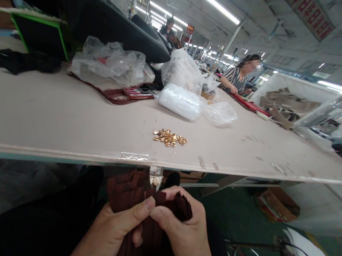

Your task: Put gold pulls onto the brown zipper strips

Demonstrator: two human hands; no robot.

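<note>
Dark brown fabric [129, 195] hangs in folds below the table's near edge, over the lap. My left hand [118, 227] grips it from the left, thumb pressed on top. From the right, my right hand [184, 225] pinches the same cloth, with a curled end of it inside the fingers. Both thumbs nearly touch. Just beyond the hands a small whitish object [156, 177] shows at the table edge; its kind is unclear. A pile of small gold-coloured metal pieces [170, 138] lies on the table [59, 119].
Clear plastic bags [112, 66], a wrapped white bundle [179, 100] and a red calculator [137, 92] lie farther back. Black cloth [19, 61] is at the left. Across the table a person [237, 76] handles a red strip. A cardboard box [278, 204] stands below.
</note>
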